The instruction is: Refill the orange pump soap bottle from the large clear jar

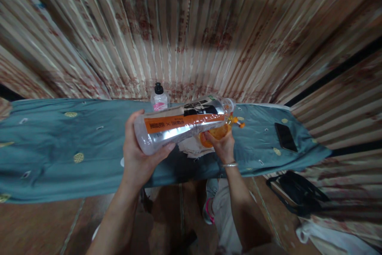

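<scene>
We tip a clear plastic bottle over a small orange container above the ironing board.

Our left hand (140, 155) wraps the base end of the clear plastic bottle (183, 123), thumb on the near side and fingers (131, 121) curled round the far side, closed firmly on it; the bottle lies nearly level, its neck end pointing right with an orange label band along it. Our right hand (222, 143), a bangle at the wrist, cups the orange container (219, 131) from below, fingers closed on it, just under the bottle's mouth. Both are held over the teal-covered ironing board (59, 143), above a pale crumpled cloth (193, 147). A small pump bottle (159, 98) stands at the board's far edge, and a dark phone (285, 137) lies well to the right.
</scene>
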Available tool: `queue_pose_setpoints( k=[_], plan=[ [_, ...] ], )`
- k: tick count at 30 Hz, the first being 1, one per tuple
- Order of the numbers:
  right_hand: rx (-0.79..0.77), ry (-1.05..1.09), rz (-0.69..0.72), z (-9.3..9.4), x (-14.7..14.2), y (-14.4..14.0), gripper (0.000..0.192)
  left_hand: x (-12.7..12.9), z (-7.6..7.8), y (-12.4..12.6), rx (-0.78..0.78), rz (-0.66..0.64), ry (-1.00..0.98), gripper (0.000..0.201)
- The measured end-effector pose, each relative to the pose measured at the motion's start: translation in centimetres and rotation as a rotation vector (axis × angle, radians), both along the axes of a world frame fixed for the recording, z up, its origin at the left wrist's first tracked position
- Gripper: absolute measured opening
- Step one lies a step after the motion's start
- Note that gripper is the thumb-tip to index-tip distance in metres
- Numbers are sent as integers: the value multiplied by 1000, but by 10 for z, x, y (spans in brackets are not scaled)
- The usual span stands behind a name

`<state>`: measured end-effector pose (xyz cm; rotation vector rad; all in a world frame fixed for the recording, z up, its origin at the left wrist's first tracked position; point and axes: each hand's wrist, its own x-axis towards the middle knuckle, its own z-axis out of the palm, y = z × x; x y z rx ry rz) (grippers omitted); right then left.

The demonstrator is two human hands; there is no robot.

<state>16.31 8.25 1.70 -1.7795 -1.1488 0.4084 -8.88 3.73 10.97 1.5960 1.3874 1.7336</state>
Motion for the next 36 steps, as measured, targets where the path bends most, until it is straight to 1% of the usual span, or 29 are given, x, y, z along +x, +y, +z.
queue_pose_setpoints(
  k=[7, 12, 16, 20, 28, 36],
  plan=[
    [30, 10, 17, 0, 0, -1, 81, 3, 4, -2, 3, -7, 17, 77],
    [33, 3, 17, 1, -1, -1, 81, 2, 3, -1, 22, 7, 26, 80],
    [22, -7, 15, 2, -1, -1, 81, 2, 3, -2, -5, -11, 17, 78],
    [13, -3, 10, 0, 0, -1, 84, 2, 3, -2, 30, -5, 28, 78],
    [33, 10, 44, -3, 0, 0, 80, 2, 4, -2, 10, -14, 7, 78],
    [21, -13, 1, 2, -2, -1, 80, 3, 3, -2, -3, -15, 1, 79]
  ],
)
